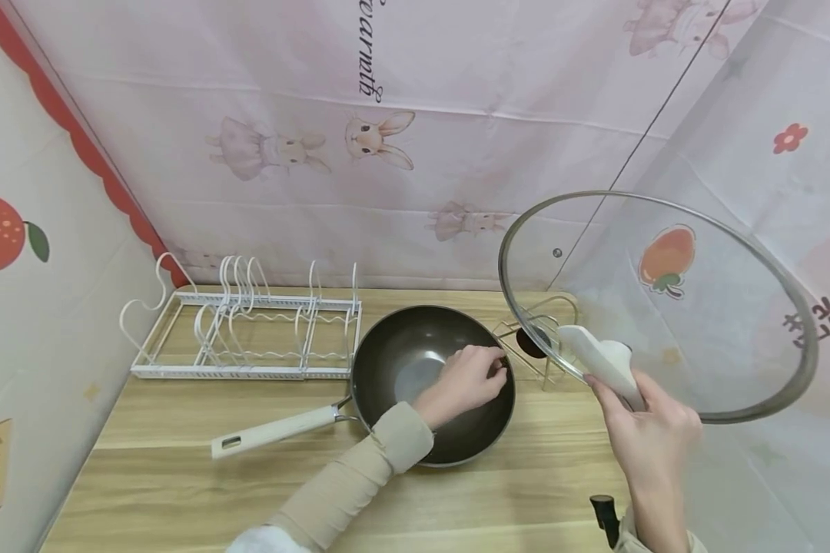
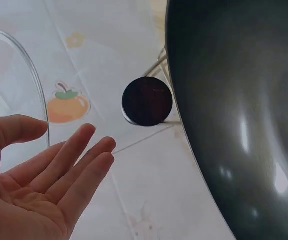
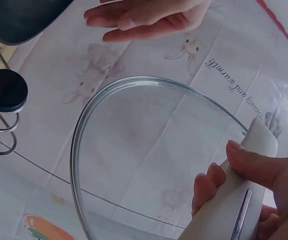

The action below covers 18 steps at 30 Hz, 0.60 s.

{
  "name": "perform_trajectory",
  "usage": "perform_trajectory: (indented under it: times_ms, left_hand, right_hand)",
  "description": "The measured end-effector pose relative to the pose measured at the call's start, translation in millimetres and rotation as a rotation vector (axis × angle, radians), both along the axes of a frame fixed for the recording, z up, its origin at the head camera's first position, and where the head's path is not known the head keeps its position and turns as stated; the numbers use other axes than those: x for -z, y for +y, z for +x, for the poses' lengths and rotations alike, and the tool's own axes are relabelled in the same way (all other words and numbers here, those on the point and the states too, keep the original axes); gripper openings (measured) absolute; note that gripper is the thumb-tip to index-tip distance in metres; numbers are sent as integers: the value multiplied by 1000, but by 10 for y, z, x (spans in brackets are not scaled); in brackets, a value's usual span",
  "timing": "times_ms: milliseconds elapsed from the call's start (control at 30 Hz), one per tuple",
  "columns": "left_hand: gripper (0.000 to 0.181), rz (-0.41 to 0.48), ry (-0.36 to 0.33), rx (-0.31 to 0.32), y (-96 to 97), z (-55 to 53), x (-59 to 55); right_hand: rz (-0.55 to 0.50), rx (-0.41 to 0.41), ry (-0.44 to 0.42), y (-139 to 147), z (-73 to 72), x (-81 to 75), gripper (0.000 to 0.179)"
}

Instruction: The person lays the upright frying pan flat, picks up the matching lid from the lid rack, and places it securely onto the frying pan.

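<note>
My right hand (image 1: 653, 438) grips the white handle (image 1: 598, 357) of a large glass lid (image 1: 719, 330) with a metal rim. The lid is raised and tilted at the right; the right wrist view shows thumb and fingers around the handle (image 3: 234, 190). Above the dark wok (image 1: 415, 330) is my left hand (image 1: 465, 384), fingers loosely bent and holding nothing. In the left wrist view this hand (image 2: 44, 180) appears with thumb and fingers apart, away from the wok's rim. The wok's pale long handle (image 1: 277, 430) points to the lower left.
A white wire rack (image 1: 214, 372) with upright loops stands left of the wok, close to its rim. Right behind the wok is a gold wire stand (image 1: 546, 369) with a dark round piece (image 1: 532, 342). Printed cloth walls (image 1: 429, 153) border the wooden table (image 1: 180, 476).
</note>
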<state>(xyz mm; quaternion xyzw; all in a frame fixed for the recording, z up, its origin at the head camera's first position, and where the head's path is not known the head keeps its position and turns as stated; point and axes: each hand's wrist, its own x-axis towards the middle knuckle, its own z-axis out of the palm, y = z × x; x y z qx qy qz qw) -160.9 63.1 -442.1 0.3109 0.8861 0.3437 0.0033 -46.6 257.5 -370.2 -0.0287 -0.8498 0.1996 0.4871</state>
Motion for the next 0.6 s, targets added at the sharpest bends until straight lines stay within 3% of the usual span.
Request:
perform_trajectory:
  times_ms: [133,367,600]
  left_hand:
    - [31,7,45,9,-149,116,53]
    - [35,-5,80,55,-420,330,139]
    - [36,-28,277,62,-704,467,267]
  right_hand:
    - [-3,-42,11,-52,78,-32,28]
    - [-17,-119,30,-154,186,-70,34]
    - [-71,-195,26,-270,279,-90,48]
